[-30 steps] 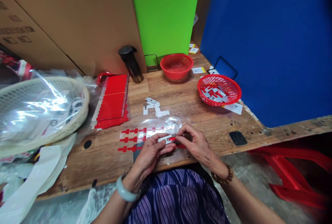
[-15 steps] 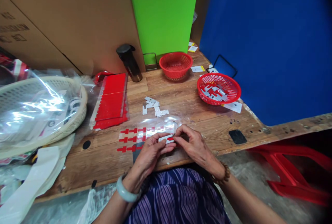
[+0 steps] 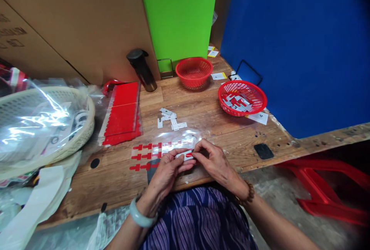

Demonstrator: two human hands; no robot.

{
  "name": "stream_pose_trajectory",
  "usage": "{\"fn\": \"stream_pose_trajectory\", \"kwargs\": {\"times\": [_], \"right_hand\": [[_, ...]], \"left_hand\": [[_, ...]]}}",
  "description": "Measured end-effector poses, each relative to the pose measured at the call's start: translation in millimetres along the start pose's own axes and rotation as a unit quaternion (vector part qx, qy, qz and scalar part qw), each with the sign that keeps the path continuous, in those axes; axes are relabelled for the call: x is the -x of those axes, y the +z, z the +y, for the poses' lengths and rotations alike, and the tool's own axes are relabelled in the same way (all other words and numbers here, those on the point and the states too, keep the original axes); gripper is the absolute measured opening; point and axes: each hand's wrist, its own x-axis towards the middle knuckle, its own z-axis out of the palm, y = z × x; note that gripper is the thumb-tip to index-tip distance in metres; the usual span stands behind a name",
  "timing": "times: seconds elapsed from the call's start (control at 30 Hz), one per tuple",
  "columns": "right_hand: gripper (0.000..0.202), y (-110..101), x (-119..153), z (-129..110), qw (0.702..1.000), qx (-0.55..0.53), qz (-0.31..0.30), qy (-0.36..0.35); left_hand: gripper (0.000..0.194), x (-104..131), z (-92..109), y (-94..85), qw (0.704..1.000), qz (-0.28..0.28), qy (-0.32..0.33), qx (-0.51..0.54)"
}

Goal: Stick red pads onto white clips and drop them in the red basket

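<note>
My left hand (image 3: pixel 170 167) holds a small white piece (image 3: pixel 183 155) between thumb and fingers, over the table's front edge. A red sticker (image 3: pixel 189 154) shows at the right end of that piece. The thumb and forefinger of my right hand (image 3: pixel 211 161) are pinched together on the red sticker's end. Under and left of my hands lies a clear sheet with rows of red stickers (image 3: pixel 147 156). Beyond it is a loose group of white pieces (image 3: pixel 173 120). More white pieces with red parts (image 3: pixel 238 102) lie in the right red basket (image 3: pixel 263 103).
Farther back stand another red basket (image 3: pixel 194 73) and a dark bottle (image 3: pixel 143 70). Red sheets (image 3: pixel 123 107) and a large cream basket (image 3: pixel 91 119) under clear plastic are at the left. A blue panel (image 3: pixel 297 49) rises at the right, with a red stool (image 3: pixel 318 184) below.
The view has shifted slightly. The red sticker between my hands now looks narrower and more pointed. Both hands keep their grips in nearly the same place.
</note>
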Motion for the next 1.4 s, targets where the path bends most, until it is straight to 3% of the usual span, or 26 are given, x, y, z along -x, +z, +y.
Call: {"fn": "stream_pose_trajectory", "kwargs": {"times": [0.33, 0.5, 0.6, 0.9, 1.4], "right_hand": [[0.006, 2, 2, -8, 1.000, -0.003, -0.009, 0.015], [0.008, 8, 5, -12, 0.998, -0.018, 0.016, 0.065], [0.009, 9, 8, -15, 0.998, 0.000, 0.045, 0.048], [0.010, 3, 7, -20, 0.998, 0.009, 0.014, 0.064], [0.012, 8, 6, -14, 0.991, 0.135, 0.015, 0.007]], "left_hand": [[0.035, -4, -9, -5.0, 0.998, 0.021, 0.038, -0.036], [0.040, -5, -10, -5.9, 0.995, 0.044, 0.069, -0.064], [0.040, -5, -10, -5.8, 0.994, 0.041, 0.075, -0.069], [0.039, -6, -10, -9.7, 0.998, 0.028, 0.043, -0.046], [0.030, -4, -9, -6.7, 0.997, 0.050, 0.034, -0.038]]}}
